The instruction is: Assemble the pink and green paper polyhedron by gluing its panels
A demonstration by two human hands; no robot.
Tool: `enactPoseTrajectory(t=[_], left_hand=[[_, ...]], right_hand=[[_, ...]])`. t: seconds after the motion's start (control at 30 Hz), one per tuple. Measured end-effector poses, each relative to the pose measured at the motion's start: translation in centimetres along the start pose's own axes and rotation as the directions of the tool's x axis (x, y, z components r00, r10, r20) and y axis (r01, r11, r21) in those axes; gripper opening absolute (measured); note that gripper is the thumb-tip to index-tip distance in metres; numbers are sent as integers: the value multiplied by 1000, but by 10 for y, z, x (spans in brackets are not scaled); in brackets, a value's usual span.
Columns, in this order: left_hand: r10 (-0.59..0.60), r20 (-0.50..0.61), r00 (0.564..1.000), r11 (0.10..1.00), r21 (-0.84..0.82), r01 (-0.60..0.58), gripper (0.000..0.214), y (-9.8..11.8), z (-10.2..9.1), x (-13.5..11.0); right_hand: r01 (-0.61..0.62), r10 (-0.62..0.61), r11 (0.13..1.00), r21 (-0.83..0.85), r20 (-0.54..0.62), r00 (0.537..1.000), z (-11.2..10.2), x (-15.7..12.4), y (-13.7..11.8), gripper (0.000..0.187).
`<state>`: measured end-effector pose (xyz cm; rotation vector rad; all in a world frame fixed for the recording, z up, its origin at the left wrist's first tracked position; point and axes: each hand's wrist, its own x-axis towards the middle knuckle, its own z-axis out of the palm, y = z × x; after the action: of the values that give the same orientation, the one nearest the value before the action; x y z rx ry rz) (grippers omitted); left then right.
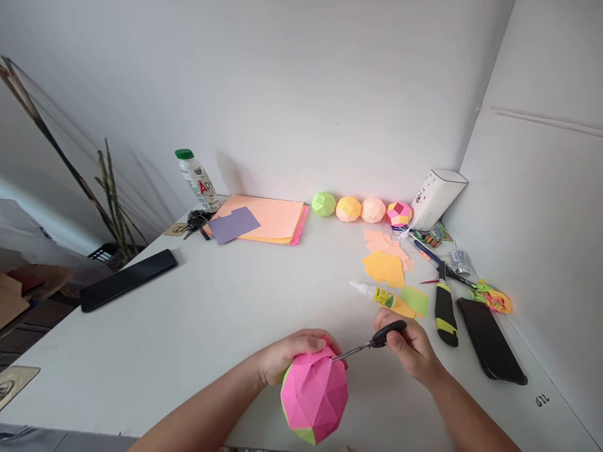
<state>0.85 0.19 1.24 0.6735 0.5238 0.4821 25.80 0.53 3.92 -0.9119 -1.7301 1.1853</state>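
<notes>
A pink and green faceted paper ball (316,395) is in front of me near the table's front edge. My left hand (301,353) is closed around its upper side, thumb on top, the other fingers partly hidden behind it. In my right hand (409,348) are scissors (377,341) with black handles, seen almost edge-on. Their metal tip touches the ball at a gap or fold near its top right. Just beyond my right hand lies a glue bottle (380,295) with a white nozzle, beside orange paper pieces (384,268) and a green paper piece (415,300).
Several finished paper balls (348,208) line the wall. Coloured sheets (268,216), a purple piece (234,225), keys (198,220) and a white bottle (198,181) are at back left. A long black object (129,279) lies left; a utility knife (445,307) and phone (490,339) lie right.
</notes>
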Motion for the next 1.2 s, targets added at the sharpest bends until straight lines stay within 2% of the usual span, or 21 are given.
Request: enactPoseTrajectory(t=[0.23,0.53,1.03,1.2], left_hand=[[-66,12,998,998,4,66,31,-2,1,0],[-127,35,991,992,15,127,31,-2,4,0],[-149,1,989,988,41,149,25,-3,2,-1],[-140,16,990,990,34,140,28,-2,5,-2]], right_hand=[[196,-194,973,-121,26,981,-1,2,-5,47],[401,-390,902,-164,94,916,-5,1,-9,29],[486,-459,834,-262,161,874,-6,0,-22,25],[417,-401,894,-162,125,908,-2,0,-15,25]])
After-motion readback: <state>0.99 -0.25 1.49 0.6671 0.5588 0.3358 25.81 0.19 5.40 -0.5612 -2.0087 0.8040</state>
